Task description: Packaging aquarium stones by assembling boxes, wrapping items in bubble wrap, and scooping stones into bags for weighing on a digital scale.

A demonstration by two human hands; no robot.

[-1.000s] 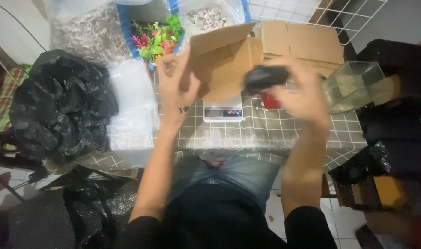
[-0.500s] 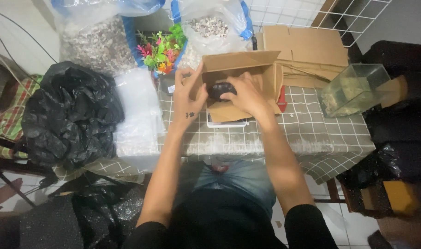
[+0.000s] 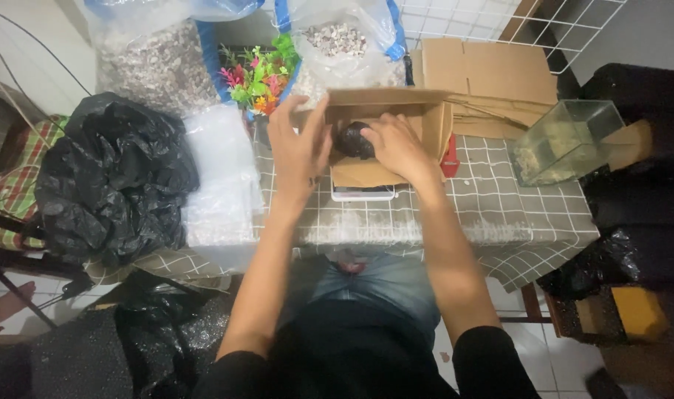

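fingers point(image 3: 385, 129) on dark object point(image 3: 351, 140), box point(image 3: 425, 111)

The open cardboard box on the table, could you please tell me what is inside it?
Inside the cardboard box lies a dark rounded object, with the right hand resting on it. The left hand steadies the box's side. The right hand hides whatever lies deeper in.

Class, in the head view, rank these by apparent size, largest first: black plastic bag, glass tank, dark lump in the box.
1. Black plastic bag
2. Glass tank
3. Dark lump, partly hidden by the right hand
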